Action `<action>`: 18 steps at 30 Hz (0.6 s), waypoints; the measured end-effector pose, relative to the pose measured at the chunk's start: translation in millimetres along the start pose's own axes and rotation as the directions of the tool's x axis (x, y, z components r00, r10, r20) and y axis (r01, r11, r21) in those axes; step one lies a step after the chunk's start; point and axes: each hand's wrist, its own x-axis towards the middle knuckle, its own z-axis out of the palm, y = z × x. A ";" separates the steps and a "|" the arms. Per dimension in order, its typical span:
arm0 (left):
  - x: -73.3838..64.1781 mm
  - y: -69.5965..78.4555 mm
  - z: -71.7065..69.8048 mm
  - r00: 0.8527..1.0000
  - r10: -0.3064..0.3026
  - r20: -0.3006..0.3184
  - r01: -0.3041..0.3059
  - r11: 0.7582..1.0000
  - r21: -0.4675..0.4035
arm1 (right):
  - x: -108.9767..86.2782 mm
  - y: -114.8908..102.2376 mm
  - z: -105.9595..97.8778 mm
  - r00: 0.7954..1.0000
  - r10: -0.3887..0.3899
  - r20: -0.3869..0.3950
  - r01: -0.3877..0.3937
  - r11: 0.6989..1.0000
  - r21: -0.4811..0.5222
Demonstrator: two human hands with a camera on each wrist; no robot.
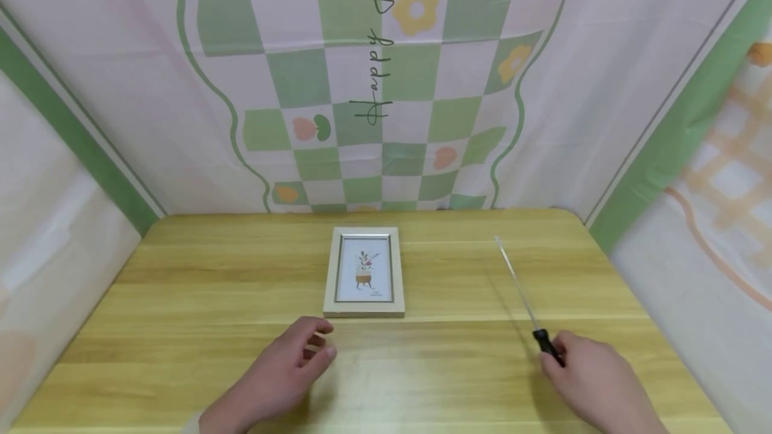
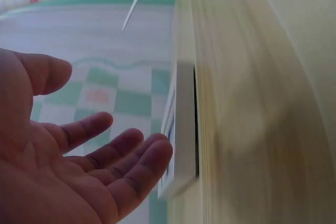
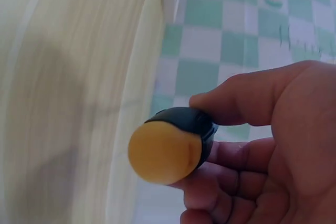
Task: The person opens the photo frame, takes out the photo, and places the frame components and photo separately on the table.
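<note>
Closest to the camera are a person's two bare hands, well apart over the near part of the table [image 1: 181, 300]. The right hand [image 1: 594, 374] grips a long screwdriver [image 1: 517, 284], thumb and fingers closed about its black handle [image 1: 545, 341]; the right wrist view shows a rounded orange end cap [image 3: 165, 153] facing the camera. From that hand the thin metal shaft slants away and slightly left, its tip in the air above the wood, short of the far edge.

The left hand [image 1: 277, 374] holds nothing: its fingers are loosely bent, the thumb apart from them. Its fingertips stand just beside the near left corner of a pale picture frame [image 1: 362, 308]; whether they touch it, I cannot tell.

Beyond that hand, the frame lies flat and face up around the middle of the table, its short sides roughly parallel to the far edge, a narrow strip of wood behind it. Inside its border shows a print [image 1: 364, 276] of a potted plant. Wide room runs from the frame to the table's left edge, and another broad stretch separates it from the screwdriver. Right of the shaft, wood continues to the slanting right edge. Behind the far edge hangs a green-and-white checked cloth [image 1: 410, 72].
</note>
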 end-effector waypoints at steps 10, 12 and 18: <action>-11.9 -19.9 -21.2 0.989 -0.098 -0.107 0.103 0.994 0.039 | -3.3 30.6 3.0 0.993 0.070 0.091 -0.066 0.997 -0.049; -13.3 -21.6 -22.5 0.987 -0.117 -0.109 0.122 0.992 0.038 | -3.9 32.0 5.8 0.992 0.075 0.103 -0.070 0.996 -0.046; -16.7 -23.9 -23.9 0.985 -0.142 -0.100 0.145 0.989 0.030 | -4.6 31.0 11.4 0.989 0.075 0.126 -0.070 0.997 -0.043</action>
